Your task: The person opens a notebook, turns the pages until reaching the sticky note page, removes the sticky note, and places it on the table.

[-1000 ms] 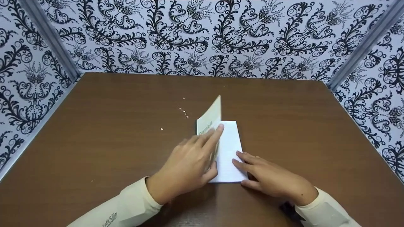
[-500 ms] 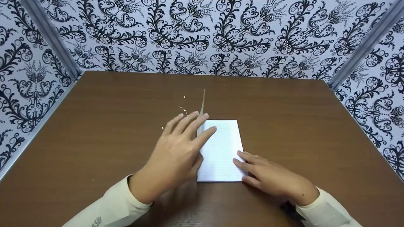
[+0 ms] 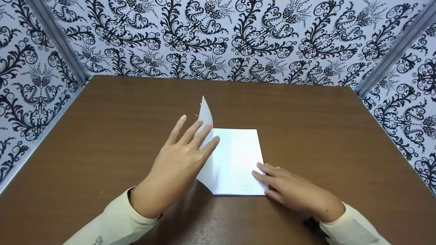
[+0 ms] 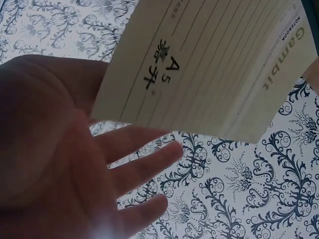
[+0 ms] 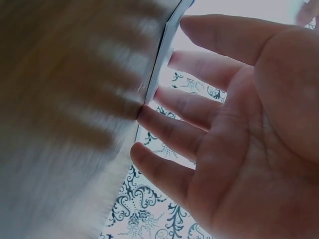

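A notebook [image 3: 235, 160] lies open on the table, its pale ruled page facing up. Its cover [image 3: 205, 117] stands raised at the left side, partly hidden behind my left hand [image 3: 177, 160]. That hand has its fingers spread, thumb toward the page, and overlaps the inner side of the cover. In the left wrist view the cover [image 4: 199, 64] shows printed lines, "Gambit", "NOTEBOOK" and "A5", with the fingers behind it. My right hand [image 3: 293, 189] rests its fingertips on the notebook's right edge. From the right wrist those fingers [image 5: 169, 129] look extended along the notebook's edge.
The brown wooden table [image 3: 323, 136] spreads around the notebook. Small white specks [image 3: 196, 115] lie beyond the cover. Patterned black-and-white panels [image 3: 218, 41] wall the back and sides, with grey posts [image 3: 54, 41] at the corners. A dark object [image 3: 315, 226] shows by the right wrist.
My left hand has swung left with the cover, which went from leaning over the page to standing and tilting left, baring the whole page. The right hand has stayed on the edge.
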{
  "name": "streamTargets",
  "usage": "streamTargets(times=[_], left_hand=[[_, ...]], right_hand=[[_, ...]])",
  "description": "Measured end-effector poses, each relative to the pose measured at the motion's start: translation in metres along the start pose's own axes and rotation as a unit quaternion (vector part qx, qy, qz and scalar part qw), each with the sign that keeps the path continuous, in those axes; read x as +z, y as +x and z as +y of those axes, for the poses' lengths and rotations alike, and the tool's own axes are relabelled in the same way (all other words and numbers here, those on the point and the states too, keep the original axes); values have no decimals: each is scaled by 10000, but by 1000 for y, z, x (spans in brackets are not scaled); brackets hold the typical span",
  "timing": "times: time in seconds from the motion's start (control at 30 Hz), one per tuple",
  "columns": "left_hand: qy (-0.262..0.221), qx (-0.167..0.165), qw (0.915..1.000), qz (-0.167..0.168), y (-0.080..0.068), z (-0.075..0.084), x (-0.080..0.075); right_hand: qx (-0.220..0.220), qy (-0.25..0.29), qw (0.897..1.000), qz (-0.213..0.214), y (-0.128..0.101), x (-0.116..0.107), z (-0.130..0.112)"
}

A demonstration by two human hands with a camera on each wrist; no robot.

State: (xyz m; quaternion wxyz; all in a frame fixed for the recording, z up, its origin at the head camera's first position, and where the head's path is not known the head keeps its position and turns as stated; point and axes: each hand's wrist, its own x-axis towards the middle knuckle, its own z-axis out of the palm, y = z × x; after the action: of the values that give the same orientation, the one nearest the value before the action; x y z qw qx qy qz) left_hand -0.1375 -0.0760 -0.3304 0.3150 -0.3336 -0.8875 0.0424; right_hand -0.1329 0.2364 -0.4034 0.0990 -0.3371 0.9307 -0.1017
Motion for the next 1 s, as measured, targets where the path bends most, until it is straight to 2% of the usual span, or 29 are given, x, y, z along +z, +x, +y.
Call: streamTargets(times=[0.23, 0.5, 0.63, 0.77, 0.9, 1.0], left_hand=[[350, -542, 9976, -237, 0, -6, 16], [394, -701, 9956, -476, -1, -13, 31], [314, -743, 9923, -939, -2, -13, 36], [75, -745, 9847, -1573, -1, -8, 40], [-236, -573, 9766, -2062, -2, 0, 45], [-418, -460, 9714, -2290, -5, 7, 50]], right_hand=[[212, 251, 9992, -231, 0, -1, 0], [156, 202, 9995, -175, 0, 1, 0], [110, 141, 9997, -134, 0, 2, -1], [118, 95, 9998, -112, 1, 2, -1], [131, 63, 9999, -84, 1, 3, -2], [155, 69, 9998, -107, 1, 4, -3]])
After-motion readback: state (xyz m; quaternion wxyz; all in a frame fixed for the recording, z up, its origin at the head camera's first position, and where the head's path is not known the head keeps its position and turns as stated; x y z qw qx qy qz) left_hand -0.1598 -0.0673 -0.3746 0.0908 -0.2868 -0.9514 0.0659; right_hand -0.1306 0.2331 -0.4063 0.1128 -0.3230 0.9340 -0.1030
